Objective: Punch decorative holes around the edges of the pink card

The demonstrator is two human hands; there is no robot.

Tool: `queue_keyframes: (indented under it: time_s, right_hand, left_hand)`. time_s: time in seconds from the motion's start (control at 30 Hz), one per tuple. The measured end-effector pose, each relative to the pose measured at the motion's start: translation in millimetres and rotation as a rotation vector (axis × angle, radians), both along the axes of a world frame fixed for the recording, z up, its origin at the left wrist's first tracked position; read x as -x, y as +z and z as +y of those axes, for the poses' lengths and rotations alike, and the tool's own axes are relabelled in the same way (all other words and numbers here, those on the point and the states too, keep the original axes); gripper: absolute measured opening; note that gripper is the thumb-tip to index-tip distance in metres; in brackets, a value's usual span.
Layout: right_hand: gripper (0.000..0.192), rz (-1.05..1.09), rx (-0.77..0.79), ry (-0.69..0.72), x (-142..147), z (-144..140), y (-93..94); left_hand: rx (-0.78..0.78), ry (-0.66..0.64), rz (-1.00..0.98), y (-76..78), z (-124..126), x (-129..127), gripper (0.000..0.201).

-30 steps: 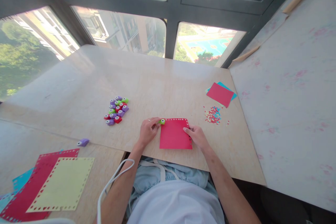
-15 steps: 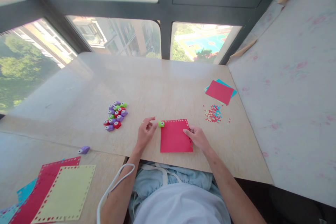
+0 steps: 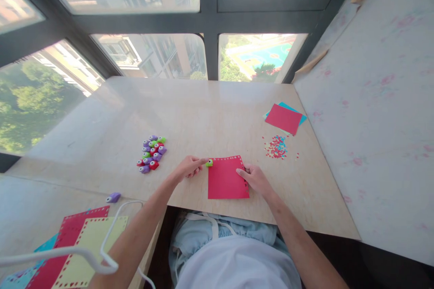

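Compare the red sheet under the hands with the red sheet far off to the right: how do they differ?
The near red sheet has punched holes along its top and right edges; the far red sheet looks plain. The near one lies bare on the table; the far one rests on a blue sheet. Both are red and flat.

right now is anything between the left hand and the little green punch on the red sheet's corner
Nothing visible. The left hand has its fingertips right at the green punch, which sits on the top left corner of the red sheet. The right hand rests on the sheet's opposite edge, and the pile of punches lies off to the left.
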State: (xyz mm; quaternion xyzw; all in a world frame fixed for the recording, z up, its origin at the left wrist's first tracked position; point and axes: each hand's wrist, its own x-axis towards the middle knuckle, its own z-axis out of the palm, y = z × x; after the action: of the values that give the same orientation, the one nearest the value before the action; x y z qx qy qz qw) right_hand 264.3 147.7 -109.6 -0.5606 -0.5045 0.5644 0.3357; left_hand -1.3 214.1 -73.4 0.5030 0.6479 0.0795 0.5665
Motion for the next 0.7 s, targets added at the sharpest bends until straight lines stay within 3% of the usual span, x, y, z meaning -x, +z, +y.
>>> queue_keyframes:
  time_s: [0.47, 0.7]
  right_hand:
    - [0.035, -0.048, -0.007, -0.004, -0.3, 0.3, -2.2]
    - [0.034, -0.063, -0.018, -0.04, -0.8, 0.1, -1.9]
  left_hand:
    - [0.008, 0.0, -0.058, -4.8, 4.6, -4.2, 0.055]
    - [0.016, 0.022, 0.006, -4.4, 3.4, -4.9, 0.055]
